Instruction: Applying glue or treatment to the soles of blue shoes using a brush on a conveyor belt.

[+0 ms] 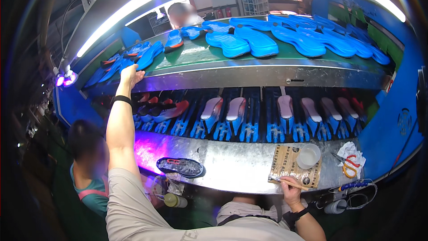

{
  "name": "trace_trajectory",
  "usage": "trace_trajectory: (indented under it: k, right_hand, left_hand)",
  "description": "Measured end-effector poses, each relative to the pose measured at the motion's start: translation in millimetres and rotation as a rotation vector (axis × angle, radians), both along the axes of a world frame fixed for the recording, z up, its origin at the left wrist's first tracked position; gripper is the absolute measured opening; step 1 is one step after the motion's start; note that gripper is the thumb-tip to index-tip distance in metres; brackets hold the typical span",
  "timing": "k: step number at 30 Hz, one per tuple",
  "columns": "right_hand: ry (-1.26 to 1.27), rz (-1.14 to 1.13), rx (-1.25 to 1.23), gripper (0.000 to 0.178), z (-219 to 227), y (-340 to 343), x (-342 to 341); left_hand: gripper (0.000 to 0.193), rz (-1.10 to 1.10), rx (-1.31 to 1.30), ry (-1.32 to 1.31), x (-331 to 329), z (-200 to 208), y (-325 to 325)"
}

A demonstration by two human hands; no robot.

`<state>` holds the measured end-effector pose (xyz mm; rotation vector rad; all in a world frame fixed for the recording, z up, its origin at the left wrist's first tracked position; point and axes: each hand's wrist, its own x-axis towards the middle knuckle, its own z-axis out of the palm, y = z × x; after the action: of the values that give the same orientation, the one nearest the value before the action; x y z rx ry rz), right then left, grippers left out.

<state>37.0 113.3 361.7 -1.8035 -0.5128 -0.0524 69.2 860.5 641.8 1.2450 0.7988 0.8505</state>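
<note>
My left arm stretches up to the green upper belt. There my left hand (131, 76) closes on the near end of a blue foot-shaped tray (151, 56); part of the grip is hidden. Low over the metal ledge, my right hand (292, 192) holds a thin wooden-handled brush (294, 184), its tip pointing left over a patterned brown cardboard sheet (281, 163). On that sheet stands a translucent white cup (308, 156). A dark shoe sole (180, 167) lies on the ledge, left of the middle.
Many blue trays (256, 41) cover the upper belt. Below, shoe uppers (285, 109) sit on blue racks. Orange-handled scissors (350, 169) and crumpled white paper (355, 152) lie at the ledge's right. One person (89, 165) is close at left; another (182, 15) is beyond the belt.
</note>
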Motion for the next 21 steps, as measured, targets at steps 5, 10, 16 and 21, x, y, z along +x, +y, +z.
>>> trace_trajectory:
  k: [5,10,16,21]
  right_hand:
    - [-0.017,-0.005,-0.017,0.014,2,0,-1]
    - [-0.032,0.003,-0.019,0.013,4,0,0]
    - [0.001,0.031,-0.008,0.013,5,-2,0]
    - [-0.023,0.028,0.003,0.013,3,-1,0]
  left_hand:
    - [0.022,0.067,0.431,0.141,-10,-6,-36]
    - [0.021,0.151,0.741,0.145,-69,-4,-142]
    - [0.022,0.153,0.679,0.043,-102,3,-215]
    - [0.022,0.116,0.706,0.171,-19,23,-176]
